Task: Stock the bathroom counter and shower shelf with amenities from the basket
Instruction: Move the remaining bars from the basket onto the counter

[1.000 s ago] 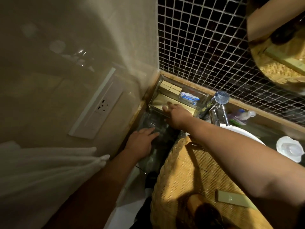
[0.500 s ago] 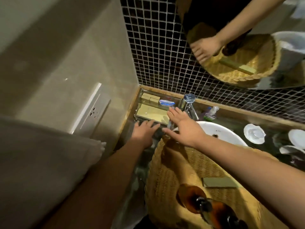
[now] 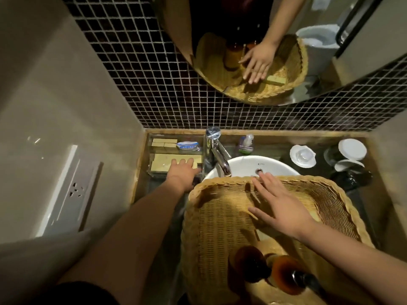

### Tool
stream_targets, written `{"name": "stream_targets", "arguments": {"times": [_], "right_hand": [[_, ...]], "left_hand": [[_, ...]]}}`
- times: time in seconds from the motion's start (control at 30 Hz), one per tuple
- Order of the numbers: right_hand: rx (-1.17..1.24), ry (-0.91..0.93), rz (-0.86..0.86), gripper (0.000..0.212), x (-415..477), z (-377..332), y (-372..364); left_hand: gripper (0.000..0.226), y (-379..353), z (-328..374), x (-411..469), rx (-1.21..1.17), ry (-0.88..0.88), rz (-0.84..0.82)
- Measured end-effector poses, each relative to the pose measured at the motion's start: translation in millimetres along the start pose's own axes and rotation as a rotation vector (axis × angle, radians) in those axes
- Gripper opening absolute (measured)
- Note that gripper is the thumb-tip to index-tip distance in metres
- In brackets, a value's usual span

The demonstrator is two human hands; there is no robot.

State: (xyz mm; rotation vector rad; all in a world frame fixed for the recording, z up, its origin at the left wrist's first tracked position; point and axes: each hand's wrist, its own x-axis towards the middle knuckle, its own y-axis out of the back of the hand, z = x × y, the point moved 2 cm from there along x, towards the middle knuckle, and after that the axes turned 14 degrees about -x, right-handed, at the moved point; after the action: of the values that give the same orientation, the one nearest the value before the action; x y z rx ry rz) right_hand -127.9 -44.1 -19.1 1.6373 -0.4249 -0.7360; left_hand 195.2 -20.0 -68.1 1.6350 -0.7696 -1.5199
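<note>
Wicker basket (image 3: 222,219) set across the near rim of the white sink (image 3: 246,167), the landmark here. Right hand (image 3: 278,208) above the basket interior, just in front of the sink, palm down, fingers spread wide and flat, gripping nothing. Two amber pump bottles (image 3: 268,269) lying at the basket's near end, farthest from the sink. Left hand (image 3: 181,171) left of the sink, reaching over the front edge of a clear tray (image 3: 152,170), fingers loosely extended and resting on the pale flat boxes (image 3: 164,162) inside; no grasp visible. Small tan boxes (image 3: 164,144) and a blue-and-white packet (image 3: 188,146) in the tray's rear part. Chrome faucet (image 3: 217,150) at the sink's back-left. Small clear bottle (image 3: 245,144) behind the sink. White-lidded cups (image 3: 302,155) right of the sink. Basket and right hand reflected in the mirror (image 3: 253,69) above.
</note>
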Motion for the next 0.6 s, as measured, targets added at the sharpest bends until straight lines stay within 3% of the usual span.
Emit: {"name": "stream_targets", "arguments": {"times": [0.27, 0.6], "right_hand": [[0.087, 0.089, -0.093, 0.074, -43.0, 20.9, -35.7], [-0.092, 0.144, -0.339, 0.079, -64.9, 42.7, -67.0]], "left_hand": [[0.069, -2.1, -6.3, 14.9, 0.081, -0.016, -0.021], [0.075, -10.8, -6.0, 9.4, 0.052, -0.028, 0.007]]}}
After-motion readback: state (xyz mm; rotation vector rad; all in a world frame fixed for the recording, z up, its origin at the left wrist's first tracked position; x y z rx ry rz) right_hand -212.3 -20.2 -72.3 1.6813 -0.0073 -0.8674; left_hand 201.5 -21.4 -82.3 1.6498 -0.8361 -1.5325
